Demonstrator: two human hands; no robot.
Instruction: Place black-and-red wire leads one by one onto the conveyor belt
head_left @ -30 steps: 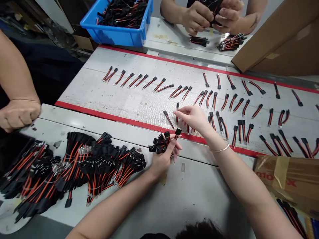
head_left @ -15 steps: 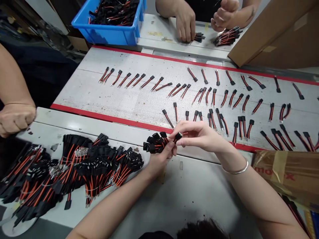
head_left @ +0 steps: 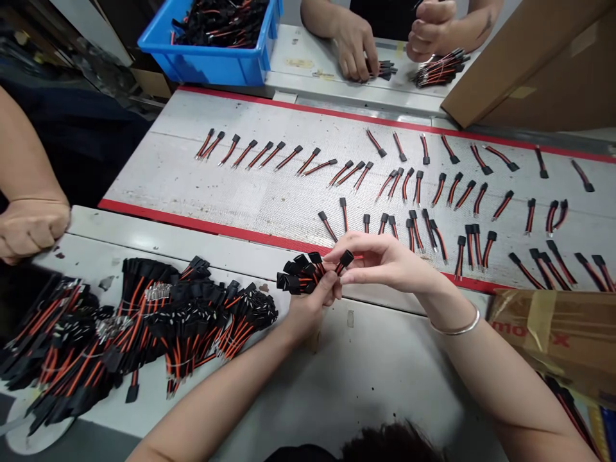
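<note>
My left hand (head_left: 315,295) is closed round a bunch of short connector cables (head_left: 296,273), black connectors pointing up and left, with red and black wires showing. One cable (head_left: 345,258) leans out of the bunch to the right. The curved thumb and forefinger of my right hand (head_left: 370,258) are round this cable, close to my left thumb; their exact contact is partly hidden. A silver bangle is on my right wrist. Beyond my hands, loose cables (head_left: 426,229) of the same kind lie in rows on the red-edged conveyor belt (head_left: 202,192).
Tied cable bundles (head_left: 187,321) are heaped on the table at left. A blue bin (head_left: 212,67) of cables stands at the far side. Cardboard boxes (head_left: 534,83) flank the belt at right. Across it, another person's hands (head_left: 356,48) handle cables; someone's fist (head_left: 33,228) rests at left.
The cables on the belt have shifted slightly to the right. The cable between my right fingers has tilted a little upward. My hands have barely moved.
</note>
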